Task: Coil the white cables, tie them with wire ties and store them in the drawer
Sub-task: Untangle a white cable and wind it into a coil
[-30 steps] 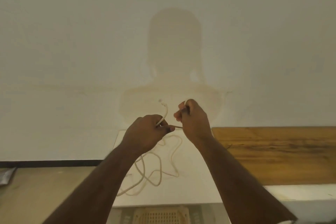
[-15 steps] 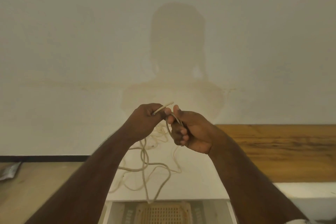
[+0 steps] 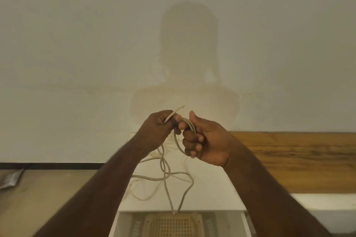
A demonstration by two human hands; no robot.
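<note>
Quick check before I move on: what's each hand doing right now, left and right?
Left hand: closed, pinching the white cable near its free end.
Right hand: closed, its grip around a small loop of the same cable.

Both hands, left (image 3: 157, 131) and right (image 3: 207, 141), grip a white cable (image 3: 165, 174), apparently looped, above the open drawer (image 3: 244, 223).

So my left hand (image 3: 158, 131) and right hand (image 3: 210, 140) are up close together over the worktop (image 3: 212, 184), right in front of the wall (image 3: 77, 44). The cable (image 3: 165, 177) runs between them, its end poking up out of my left fingers (image 3: 178, 119), the slack lying on the worktop below and dangling into the open drawer (image 3: 174, 225) nearest me. A wooden board (image 3: 300, 159) sits off to the right.
</note>
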